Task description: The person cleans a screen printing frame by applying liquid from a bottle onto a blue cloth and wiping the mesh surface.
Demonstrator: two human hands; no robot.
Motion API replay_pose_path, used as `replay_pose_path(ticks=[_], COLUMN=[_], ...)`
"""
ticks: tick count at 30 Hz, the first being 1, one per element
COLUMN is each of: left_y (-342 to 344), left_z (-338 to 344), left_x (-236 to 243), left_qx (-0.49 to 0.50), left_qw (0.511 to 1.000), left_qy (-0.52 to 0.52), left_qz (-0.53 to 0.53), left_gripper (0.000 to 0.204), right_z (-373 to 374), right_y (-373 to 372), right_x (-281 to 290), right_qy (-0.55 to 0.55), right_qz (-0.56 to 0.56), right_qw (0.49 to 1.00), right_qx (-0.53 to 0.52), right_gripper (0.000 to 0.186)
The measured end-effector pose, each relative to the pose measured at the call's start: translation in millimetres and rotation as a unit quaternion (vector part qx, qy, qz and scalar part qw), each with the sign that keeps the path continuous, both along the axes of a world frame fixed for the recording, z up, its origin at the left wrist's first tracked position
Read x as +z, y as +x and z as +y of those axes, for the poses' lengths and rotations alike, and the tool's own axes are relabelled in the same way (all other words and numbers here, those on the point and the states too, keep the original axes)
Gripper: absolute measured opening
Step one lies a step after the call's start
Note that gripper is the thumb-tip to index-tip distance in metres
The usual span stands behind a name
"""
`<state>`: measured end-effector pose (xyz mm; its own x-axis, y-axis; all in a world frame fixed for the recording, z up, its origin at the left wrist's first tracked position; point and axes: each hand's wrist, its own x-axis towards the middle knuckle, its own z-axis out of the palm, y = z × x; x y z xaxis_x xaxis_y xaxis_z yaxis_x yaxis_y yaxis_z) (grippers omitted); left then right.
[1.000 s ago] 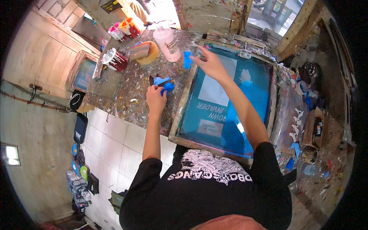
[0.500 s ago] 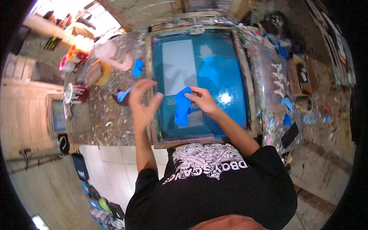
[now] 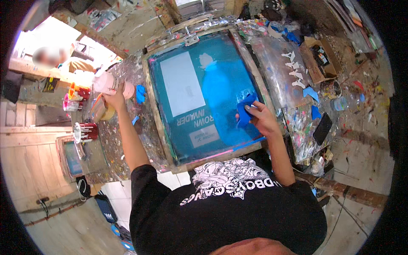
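Note:
A wooden-framed printing screen (image 3: pixel 158 108) with teal mesh lies flat on the paint-spattered table. My right hand (image 3: pixel 261 119) presses a blue cloth (image 3: pixel 244 112) against the mesh near the frame's right side, where a bright blue smear spreads. My left hand (image 3: pixel 114 100) reaches out to the left and grips a pink-white plastic bottle (image 3: pixel 111 83) standing past the frame's left edge. A white rectangle (image 3: pixel 182 89) shows in the mesh's left half.
Paint pots (image 3: pixel 85 131) and cups crowd the table's left end. A cardboard box (image 3: pixel 323 57), a round tin (image 3: pixel 331 89), a black phone (image 3: pixel 323 127) and blue scraps lie right of the frame. Another person (image 3: pixel 51 55) is at the far left. A framed picture (image 3: pixel 72 157) leans below.
My left hand left the screen and went out left to the bottle. My right hand slid the blue cloth rightward across the mesh. The view swung left.

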<state>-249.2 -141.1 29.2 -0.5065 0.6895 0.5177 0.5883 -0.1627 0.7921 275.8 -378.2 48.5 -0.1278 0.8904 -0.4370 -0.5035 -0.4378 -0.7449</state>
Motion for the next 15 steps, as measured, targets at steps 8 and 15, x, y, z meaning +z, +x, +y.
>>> replay_pose_path(ticks=[8,15], left_y=[58,128], left_z=[-71,-162], left_x=[86,139], left_qx=[-0.069,-0.232], left_qw=[0.994,0.965], left_qy=[0.084,-0.082], left_qz=[-0.009,0.086], left_gripper=[0.093,0.083], right_z=[13,33], right_y=[8,-20], right_x=[6,38], right_qy=[0.14,0.197], right_qz=[-0.22,-0.208], right_qw=[0.962,0.954], right_qx=[0.081,0.082], right_gripper=[0.024,0.032])
